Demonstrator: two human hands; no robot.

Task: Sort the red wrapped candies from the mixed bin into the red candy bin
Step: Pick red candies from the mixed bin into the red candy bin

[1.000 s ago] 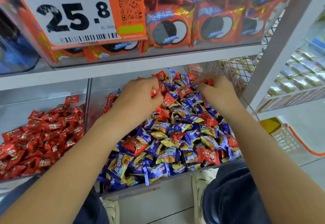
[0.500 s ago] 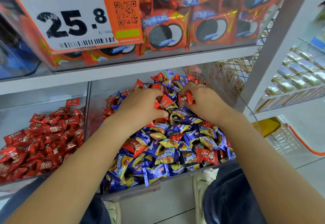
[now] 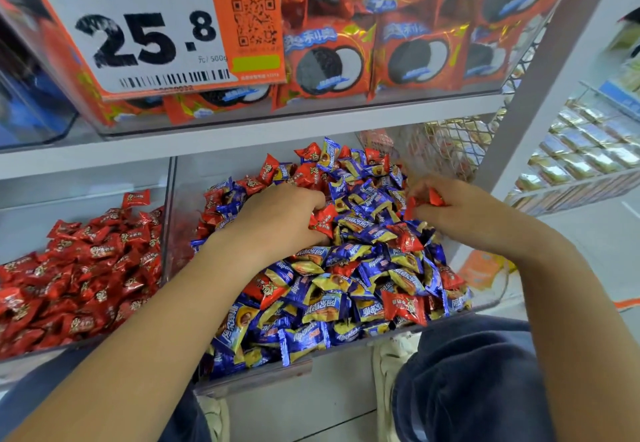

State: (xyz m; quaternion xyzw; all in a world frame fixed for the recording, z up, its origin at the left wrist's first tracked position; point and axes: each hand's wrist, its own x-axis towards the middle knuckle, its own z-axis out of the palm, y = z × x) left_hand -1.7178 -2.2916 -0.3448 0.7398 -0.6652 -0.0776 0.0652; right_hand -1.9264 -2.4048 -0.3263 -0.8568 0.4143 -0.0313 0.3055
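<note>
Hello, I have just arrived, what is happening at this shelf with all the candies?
A person is picking red candies out of the mixed bin of blue and red sweets. The left hand grips a red candy on top of the pile, and the right hand pinches another red candy. Both hands are over the mixed bin. The red candy bin beside it, on the left, already holds many red pieces.

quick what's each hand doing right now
Left hand: grips a red foil-wrapped candy over the mixed candy bin.
Right hand: its grip pinches red wrapped candies.
</note>
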